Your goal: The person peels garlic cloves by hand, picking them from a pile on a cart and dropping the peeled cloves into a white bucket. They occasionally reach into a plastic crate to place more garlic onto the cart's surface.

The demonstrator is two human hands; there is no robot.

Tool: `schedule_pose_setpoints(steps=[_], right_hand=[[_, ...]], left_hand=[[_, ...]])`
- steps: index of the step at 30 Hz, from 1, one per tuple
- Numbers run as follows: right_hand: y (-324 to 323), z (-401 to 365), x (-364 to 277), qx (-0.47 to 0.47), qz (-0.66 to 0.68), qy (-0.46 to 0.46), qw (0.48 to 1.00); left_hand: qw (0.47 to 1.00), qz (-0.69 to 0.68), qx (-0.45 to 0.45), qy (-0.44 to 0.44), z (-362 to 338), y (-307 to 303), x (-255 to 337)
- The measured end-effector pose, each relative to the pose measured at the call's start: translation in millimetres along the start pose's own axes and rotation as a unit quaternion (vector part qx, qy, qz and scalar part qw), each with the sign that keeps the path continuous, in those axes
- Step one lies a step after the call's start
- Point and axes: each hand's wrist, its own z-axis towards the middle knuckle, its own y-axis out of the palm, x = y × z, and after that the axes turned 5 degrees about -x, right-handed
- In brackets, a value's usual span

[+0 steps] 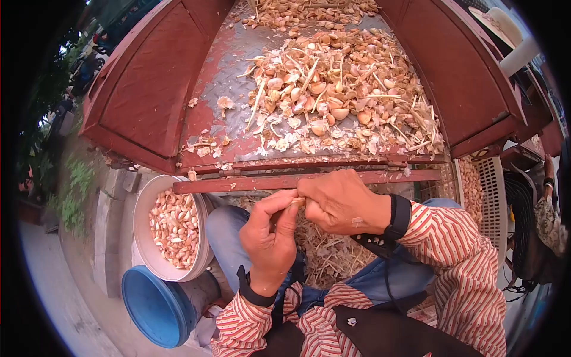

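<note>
My left hand [270,238] and my right hand [345,202] meet over my lap, just in front of the red wooden bar [238,183]. Between the fingertips of both hands is a small garlic clove [298,202], mostly covered by the fingers. Beyond the bar, a heap of garlic cloves [333,98] mixed with stalks and skins lies on the red and grey cart bed [229,77]. A white bucket [140,221] of garlic cloves stands left of my left hand.
A blue bucket [156,306] is at the lower left. Red side panels [151,77] flank the cart bed. At the right are a white slotted basket [493,202] and part of another person [544,214]. Dry stalks and skins [330,253] lie below my hands.
</note>
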Motion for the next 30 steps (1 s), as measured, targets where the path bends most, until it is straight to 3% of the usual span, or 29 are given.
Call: schedule_pose_setpoints(steps=[6,10,12,14,15,17,18,21,24,26,30], right_hand=[[-0.8,4.3,9.5,-0.079,0.287,0.09,0.95],[8.1,6.2,21.3,-0.049,0.142,0.049,0.987],[10.4,6.9,15.9,-0.098,0.055,0.079,0.991],[5.8,7.2,17.5,-0.118,-0.02,0.115,0.986],[2.9,8.6,24.0,-0.046,-0.032,0.105,0.993],[-7.6,14.9,38.9,0.099,-0.05,0.081,0.99],[-14.4,18.1,44.7,0.128,-0.096,0.089,0.983],[-18.5,33.6,68.5,0.149,-0.181,0.103,0.967],[-11.0,42.3,84.4,0.067,-0.177,0.13,0.973],[-15.3,42.1,83.8,0.098,-0.11,0.057,0.987],[-17.5,28.3,45.4,0.145,0.017,-0.032,0.989]], left_hand=[[0.946,-0.286,0.0,-0.154,1.2,-10.7,-7.8],[0.908,-0.367,0.015,-0.2,-4.4,-28.9,-6.4],[0.903,-0.374,0.024,-0.211,-4.6,-45.1,-2.1],[0.954,-0.245,0.08,-0.156,-3.7,-82.5,0.2],[0.979,-0.092,0.13,-0.128,-0.3,-109.3,1.7],[0.958,0.188,0.172,-0.131,-5.0,-178.3,-13.6],[0.942,0.246,0.166,-0.154,-7.5,-205.9,-19.0],[0.96,0.188,0.153,-0.139,3.1,-197.8,-8.5],[0.987,0.05,0.031,-0.15,26.7,-122.5,-0.2],[0.981,0.007,-0.037,-0.19,43.4,-70.6,1.1],[0.974,-0.036,-0.131,-0.183,63.0,3.6,-22.6]])
